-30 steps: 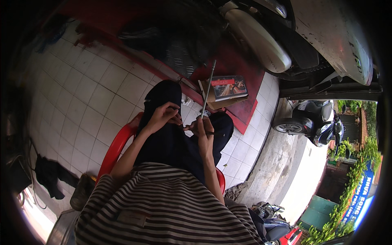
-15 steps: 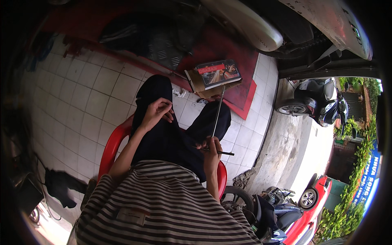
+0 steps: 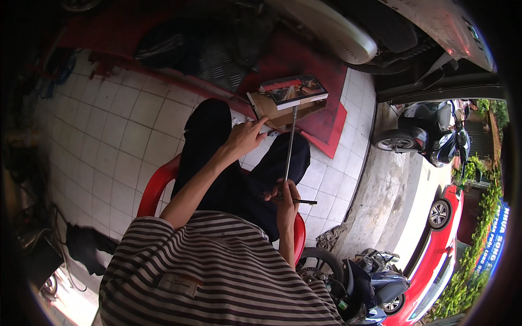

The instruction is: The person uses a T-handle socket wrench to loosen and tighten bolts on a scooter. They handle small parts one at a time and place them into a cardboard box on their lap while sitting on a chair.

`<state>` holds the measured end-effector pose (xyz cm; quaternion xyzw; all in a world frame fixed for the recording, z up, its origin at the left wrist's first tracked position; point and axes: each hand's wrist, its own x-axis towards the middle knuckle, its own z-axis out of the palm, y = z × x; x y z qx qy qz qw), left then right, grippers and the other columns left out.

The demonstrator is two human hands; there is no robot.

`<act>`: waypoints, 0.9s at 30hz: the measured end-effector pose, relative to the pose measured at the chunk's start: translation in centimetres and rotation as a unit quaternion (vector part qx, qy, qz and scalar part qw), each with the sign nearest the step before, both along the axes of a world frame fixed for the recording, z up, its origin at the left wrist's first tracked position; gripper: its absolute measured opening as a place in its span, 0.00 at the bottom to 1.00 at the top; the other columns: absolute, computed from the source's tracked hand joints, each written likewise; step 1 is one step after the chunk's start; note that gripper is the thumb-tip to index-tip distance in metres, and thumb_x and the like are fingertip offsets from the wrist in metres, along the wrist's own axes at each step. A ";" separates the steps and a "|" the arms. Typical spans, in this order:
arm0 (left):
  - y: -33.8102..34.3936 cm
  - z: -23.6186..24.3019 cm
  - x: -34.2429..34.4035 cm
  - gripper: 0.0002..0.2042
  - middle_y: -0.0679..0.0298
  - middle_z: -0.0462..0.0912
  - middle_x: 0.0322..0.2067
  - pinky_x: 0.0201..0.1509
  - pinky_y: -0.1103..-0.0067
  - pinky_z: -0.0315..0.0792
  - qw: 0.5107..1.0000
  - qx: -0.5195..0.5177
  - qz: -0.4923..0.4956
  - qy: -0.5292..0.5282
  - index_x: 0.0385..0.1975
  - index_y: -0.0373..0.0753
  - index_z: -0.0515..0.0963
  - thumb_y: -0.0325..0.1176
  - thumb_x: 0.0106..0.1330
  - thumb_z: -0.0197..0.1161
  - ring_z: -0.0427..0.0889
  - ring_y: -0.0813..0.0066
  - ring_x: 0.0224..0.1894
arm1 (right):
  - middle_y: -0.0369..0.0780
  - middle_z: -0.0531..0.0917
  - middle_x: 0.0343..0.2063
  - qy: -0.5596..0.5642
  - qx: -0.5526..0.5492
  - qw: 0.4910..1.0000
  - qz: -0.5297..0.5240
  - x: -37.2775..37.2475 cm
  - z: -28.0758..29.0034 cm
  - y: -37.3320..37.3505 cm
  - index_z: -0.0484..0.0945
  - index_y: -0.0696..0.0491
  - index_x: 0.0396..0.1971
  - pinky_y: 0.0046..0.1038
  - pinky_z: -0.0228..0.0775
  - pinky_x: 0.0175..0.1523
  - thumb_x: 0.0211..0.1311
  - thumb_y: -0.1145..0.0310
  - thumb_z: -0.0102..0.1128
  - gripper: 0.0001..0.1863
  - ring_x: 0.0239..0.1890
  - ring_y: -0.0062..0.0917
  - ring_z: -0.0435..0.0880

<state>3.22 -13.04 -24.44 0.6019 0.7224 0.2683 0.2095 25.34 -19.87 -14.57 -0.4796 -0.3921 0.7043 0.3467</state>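
My right hand point(image 3: 286, 202) is closed round the crossbar end of a long metal T-handle wrench point(image 3: 290, 145). Its shaft points away from me, and its far end meets the near edge of a printed box point(image 3: 296, 93) with white sides; whether they touch I cannot tell. Under that box lies a brown open cardboard box point(image 3: 265, 106), on a red platform. My left hand point(image 3: 246, 137) reaches over my left knee, index finger stretched out to the cardboard's near left edge. Its other fingers look partly bent, and nothing shows in them.
I sit on a red plastic chair point(image 3: 157, 186) over a white tiled floor point(image 3: 130, 120). A motorbike point(image 3: 348, 41) overhangs the red platform point(image 3: 333, 126). Beyond the floor edge on the right are parked motorbikes point(image 3: 429, 130) and a red car point(image 3: 429, 244). Dark cloth point(image 3: 87, 247) lies at lower left.
My left hand has moved forward and right, from above my knee to the cardboard's edge, its index finger now extended. My right hand keeps its grip on the wrench. The car has shifted up the picture.
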 end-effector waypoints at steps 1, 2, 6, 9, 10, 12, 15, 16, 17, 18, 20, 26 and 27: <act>-0.1 -0.2 -0.2 0.29 0.58 0.85 0.33 0.37 0.63 0.80 1.000 0.002 -0.005 0.003 0.69 0.51 0.62 0.38 0.68 0.63 0.86 0.55 0.33 | 0.38 0.76 0.24 -0.004 0.004 1.000 0.004 0.1 0.2 0.0 0.74 0.60 0.45 0.33 0.81 0.43 0.79 0.66 0.44 0.13 0.23 0.27 0.80; -0.2 -0.5 -0.3 0.29 0.58 0.85 0.34 0.37 0.62 0.81 1.000 0.004 -0.010 0.006 0.69 0.51 0.63 0.37 0.68 0.63 0.86 0.55 0.34 | 0.39 0.76 0.24 -0.009 0.008 1.000 0.008 0.1 0.6 0.2 0.74 0.60 0.45 0.33 0.81 0.42 0.79 0.66 0.44 0.13 0.23 0.27 0.81; -0.9 0.1 -0.7 0.30 0.58 0.85 0.35 0.39 0.61 0.81 0.999 0.009 -0.009 0.038 0.68 0.54 0.63 0.33 0.66 0.64 0.86 0.54 0.35 | 0.39 0.76 0.23 -0.023 0.043 0.998 0.028 0.4 1.2 1.7 0.74 0.61 0.47 0.34 0.82 0.41 0.78 0.65 0.44 0.14 0.23 0.28 0.82; -1.2 -0.2 -1.8 0.29 0.58 0.84 0.35 0.38 0.59 0.80 0.998 0.014 0.018 0.064 0.69 0.53 0.64 0.31 0.67 0.62 0.86 0.55 0.36 | 0.40 0.76 0.23 -0.041 0.050 0.997 0.040 -0.2 2.9 2.9 0.74 0.62 0.47 0.34 0.82 0.40 0.79 0.65 0.43 0.15 0.22 0.28 0.82; -1.0 -0.3 -2.4 0.29 0.59 0.84 0.37 0.38 0.59 0.81 0.999 -0.012 0.020 0.036 0.69 0.53 0.63 0.31 0.68 0.60 0.86 0.56 0.37 | 0.40 0.76 0.22 -0.061 0.052 0.996 0.047 -0.4 3.4 3.3 0.74 0.62 0.47 0.33 0.82 0.40 0.79 0.64 0.42 0.17 0.22 0.28 0.82; -1.1 -0.3 -3.1 0.29 0.58 0.85 0.36 0.38 0.59 0.81 0.999 0.004 0.022 0.039 0.69 0.53 0.63 0.31 0.68 0.61 0.86 0.56 0.35 | 0.40 0.76 0.22 -0.055 0.050 0.996 0.044 -1.1 4.3 4.0 0.74 0.63 0.47 0.33 0.82 0.40 0.78 0.64 0.42 0.17 0.21 0.27 0.81; -1.4 0.1 -4.0 0.31 0.57 0.85 0.34 0.37 0.60 0.81 1.000 -0.001 0.009 0.019 0.71 0.53 0.61 0.31 0.67 0.62 0.86 0.56 0.32 | 0.39 0.75 0.22 -0.016 0.036 0.999 0.038 -1.2 4.6 4.8 0.75 0.63 0.48 0.32 0.82 0.39 0.78 0.64 0.42 0.17 0.21 0.26 0.79; -1.6 0.1 -4.3 0.32 0.56 0.86 0.33 0.36 0.60 0.81 1.000 -0.007 0.002 0.009 0.71 0.54 0.60 0.31 0.67 0.62 0.86 0.56 0.31 | 0.39 0.75 0.22 0.004 0.029 0.999 0.036 -1.2 4.5 5.0 0.75 0.63 0.48 0.32 0.82 0.39 0.77 0.65 0.42 0.17 0.21 0.26 0.78; -1.8 -0.2 -4.4 0.34 0.56 0.85 0.31 0.36 0.61 0.81 1.000 -0.003 -0.001 0.011 0.72 0.54 0.58 0.31 0.67 0.62 0.86 0.56 0.29 | 0.38 0.75 0.22 0.008 0.027 0.999 0.035 -1.3 4.7 5.2 0.75 0.63 0.48 0.32 0.82 0.39 0.77 0.65 0.42 0.17 0.21 0.26 0.78; -2.1 -0.5 -4.5 0.35 0.56 0.85 0.29 0.35 0.61 0.81 1.000 0.001 -0.005 0.014 0.73 0.55 0.57 0.32 0.67 0.63 0.86 0.55 0.28 | 0.38 0.74 0.22 0.012 0.025 0.999 0.033 -1.4 4.9 5.3 0.75 0.63 0.48 0.32 0.82 0.39 0.77 0.65 0.42 0.17 0.21 0.25 0.78; -2.4 -1.0 -4.6 0.37 0.55 0.84 0.25 0.35 0.62 0.81 1.000 0.002 -0.010 0.025 0.74 0.56 0.54 0.32 0.66 0.63 0.86 0.55 0.26 | 0.38 0.74 0.22 0.013 0.025 0.999 0.031 -1.6 5.2 5.4 0.75 0.63 0.48 0.32 0.82 0.40 0.77 0.65 0.42 0.17 0.21 0.25 0.77; -2.6 -1.8 -4.4 0.40 0.55 0.83 0.21 0.36 0.63 0.82 0.999 0.018 -0.016 0.047 0.76 0.57 0.50 0.32 0.66 0.64 0.85 0.55 0.26 | 0.38 0.75 0.23 0.017 0.025 0.999 0.026 -1.4 4.9 5.6 0.76 0.62 0.48 0.31 0.81 0.40 0.77 0.65 0.42 0.17 0.22 0.25 0.79; -2.7 -1.9 -4.4 0.40 0.55 0.83 0.21 0.36 0.63 0.82 0.998 0.020 -0.017 0.052 0.76 0.57 0.50 0.31 0.66 0.64 0.85 0.55 0.25 | 0.38 0.76 0.23 0.026 0.027 0.999 0.028 -1.2 4.6 5.6 0.75 0.61 0.48 0.30 0.80 0.39 0.77 0.64 0.43 0.17 0.23 0.25 0.80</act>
